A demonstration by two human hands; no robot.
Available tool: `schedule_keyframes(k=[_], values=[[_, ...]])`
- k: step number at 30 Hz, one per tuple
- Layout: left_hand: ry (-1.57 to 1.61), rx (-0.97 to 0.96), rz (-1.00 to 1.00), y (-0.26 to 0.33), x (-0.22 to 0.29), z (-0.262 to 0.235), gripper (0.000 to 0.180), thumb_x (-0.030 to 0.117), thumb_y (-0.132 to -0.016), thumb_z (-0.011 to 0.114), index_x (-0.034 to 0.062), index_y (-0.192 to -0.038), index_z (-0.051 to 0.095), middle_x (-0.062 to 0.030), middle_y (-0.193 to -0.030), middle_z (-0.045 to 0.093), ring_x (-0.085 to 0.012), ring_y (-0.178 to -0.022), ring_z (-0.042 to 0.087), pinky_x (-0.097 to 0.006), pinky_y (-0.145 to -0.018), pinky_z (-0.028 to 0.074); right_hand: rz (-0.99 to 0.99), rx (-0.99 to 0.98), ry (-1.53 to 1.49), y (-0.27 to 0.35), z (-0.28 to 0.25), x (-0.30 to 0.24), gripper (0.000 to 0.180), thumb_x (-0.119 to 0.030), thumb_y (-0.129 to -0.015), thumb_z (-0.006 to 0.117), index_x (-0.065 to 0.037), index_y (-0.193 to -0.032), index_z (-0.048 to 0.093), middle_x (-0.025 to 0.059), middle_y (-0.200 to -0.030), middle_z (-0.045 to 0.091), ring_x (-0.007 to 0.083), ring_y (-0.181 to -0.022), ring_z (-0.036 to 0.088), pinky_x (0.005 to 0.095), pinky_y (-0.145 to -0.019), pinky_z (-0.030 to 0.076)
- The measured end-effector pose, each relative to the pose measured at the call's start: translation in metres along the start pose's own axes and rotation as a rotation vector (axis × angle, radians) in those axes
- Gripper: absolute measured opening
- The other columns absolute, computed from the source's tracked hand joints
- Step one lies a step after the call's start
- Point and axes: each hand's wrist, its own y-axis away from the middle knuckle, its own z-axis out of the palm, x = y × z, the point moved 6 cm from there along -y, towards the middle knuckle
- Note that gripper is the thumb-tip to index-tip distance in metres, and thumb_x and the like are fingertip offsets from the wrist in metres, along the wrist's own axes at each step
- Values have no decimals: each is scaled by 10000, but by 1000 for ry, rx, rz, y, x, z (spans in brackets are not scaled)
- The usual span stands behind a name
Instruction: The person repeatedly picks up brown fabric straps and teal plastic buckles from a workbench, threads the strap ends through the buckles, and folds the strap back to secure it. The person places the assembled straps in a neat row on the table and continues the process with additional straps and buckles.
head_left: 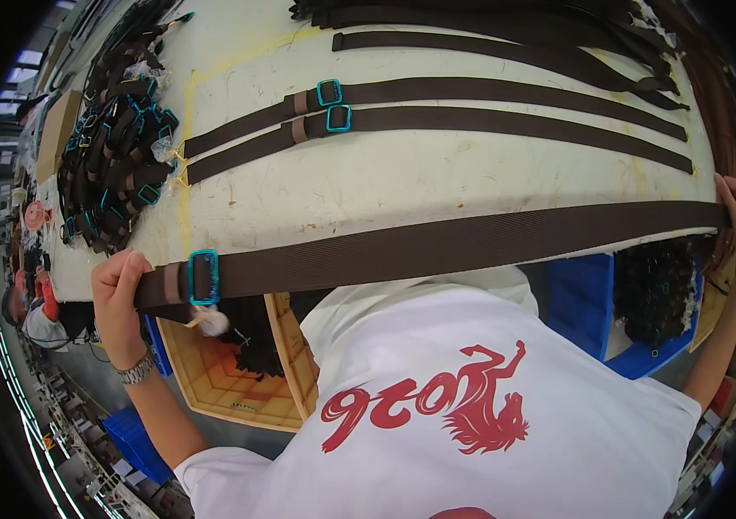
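A wide dark brown webbing strap [454, 242] is stretched between my hands along the near edge of the table. My left hand [117, 281] grips its left end, fingers closed, beside a brown loop and a blue-rimmed rectangular buckle [204, 277]. At the far right, my right hand [735, 203] pinches the other end. Beyond it, two similar straps lie side by side on the table, the nearer strap [489, 125] and the farther strap [489, 90], each with a blue-rimmed buckle near its left part.
A heap of buckled straps [117, 156] covers the table's left side. More plain straps [506, 50] lie at the far right. Below the table edge stand a yellow crate [238, 402] and a blue bin [582, 303] holding dark material. Another person [43, 320] is at the far left.
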Motion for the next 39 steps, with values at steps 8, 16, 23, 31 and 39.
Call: schedule_keyframes(k=[8,16,23,31,39], values=[[-691,32,518,-77,-14,70,416,197,-1069,691,-15,-760,512,-174,-651,436,-321,-537,385,-418,-536,328,-52,256,380,-55,79,43,427,-330,-1110,623,57,-929,637,177,-738,567,283,-638,530,424,-647,431],[-815,156,606,-92,-36,115,217,155,-992,755,38,-842,651,-133,-721,621,-320,-639,617,-424,-607,471,7,381,616,-74,108,35,266,-291,-1086,644,-35,-1093,713,188,-906,727,360,-817,716,450,-722,532],[-773,158,556,-81,-41,116,209,70,-1006,701,27,-1210,687,-170,-1290,683,-388,-1242,619,-477,-1068,485,-342,477,138,-100,138,-168,134,-86,-1061,669,-4,-1159,705,131,-1058,734,257,-867,726,349,-797,567],[-743,154,511,-85,-61,117,321,66,-1029,676,31,-1347,662,-182,-1410,638,-390,-1348,576,-475,-1150,459,-939,187,-40,-168,286,-425,223,-270,-979,770,-61,-1032,713,73,-966,676,281,-934,664,425,-804,545],[-713,197,562,-78,-40,112,257,15,-977,704,17,-1233,689,-166,-1384,660,-390,-1312,594,-472,-1109,481,-1184,166,400,-155,354,-485,197,-261,-980,726,-67,-968,693,65,-923,636,239,-929,652,393,-801,506]])
